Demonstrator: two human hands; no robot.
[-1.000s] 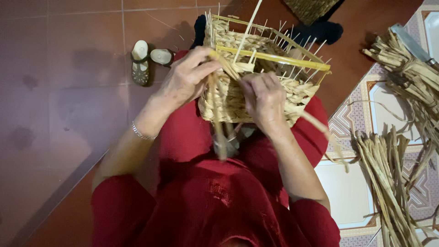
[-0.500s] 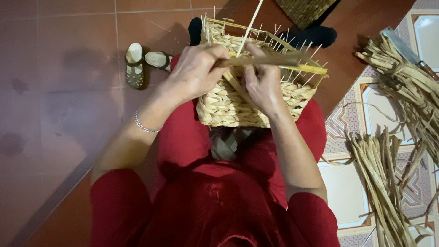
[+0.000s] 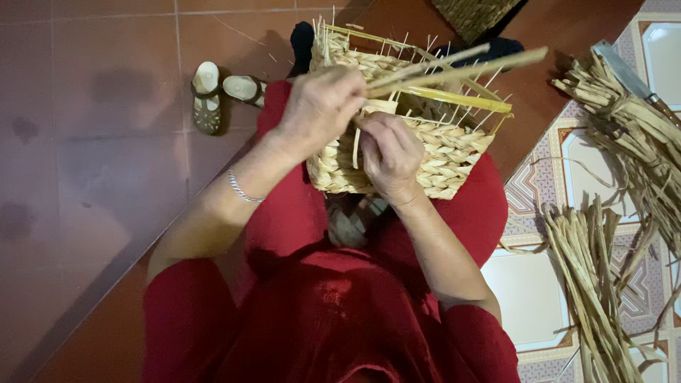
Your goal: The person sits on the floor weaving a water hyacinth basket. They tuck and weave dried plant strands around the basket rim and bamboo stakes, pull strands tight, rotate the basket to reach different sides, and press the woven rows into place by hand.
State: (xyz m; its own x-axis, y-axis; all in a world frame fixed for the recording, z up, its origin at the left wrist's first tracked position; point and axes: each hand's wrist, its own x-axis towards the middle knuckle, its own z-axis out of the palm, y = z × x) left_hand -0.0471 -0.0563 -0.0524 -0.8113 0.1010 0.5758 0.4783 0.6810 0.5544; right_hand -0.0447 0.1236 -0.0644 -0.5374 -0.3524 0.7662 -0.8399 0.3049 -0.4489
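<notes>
A half-woven straw basket [image 3: 440,159] rests on my lap, its rim bristling with thin upright stakes. My left hand [image 3: 319,106] is closed on long pale straw strands [image 3: 461,69] that stretch out to the right above the basket. My right hand [image 3: 389,152] presses on the basket's near wall and pinches a short strand end at the rim. A silver bracelet [image 3: 245,188] circles my left wrist. My red clothing fills the lower part of the view.
A pair of small sandals [image 3: 216,92] lies on the red tile floor at upper left. Bundles of dried straw [image 3: 603,284] lie on the patterned tiles at right, with a long knife [image 3: 631,78] on the upper bundle. A dark woven object [image 3: 475,14] sits at top.
The basket has tilted and turned on my lap. My left hand pulled the long strands out to the right, and my right hand slid down onto the basket's near wall.
</notes>
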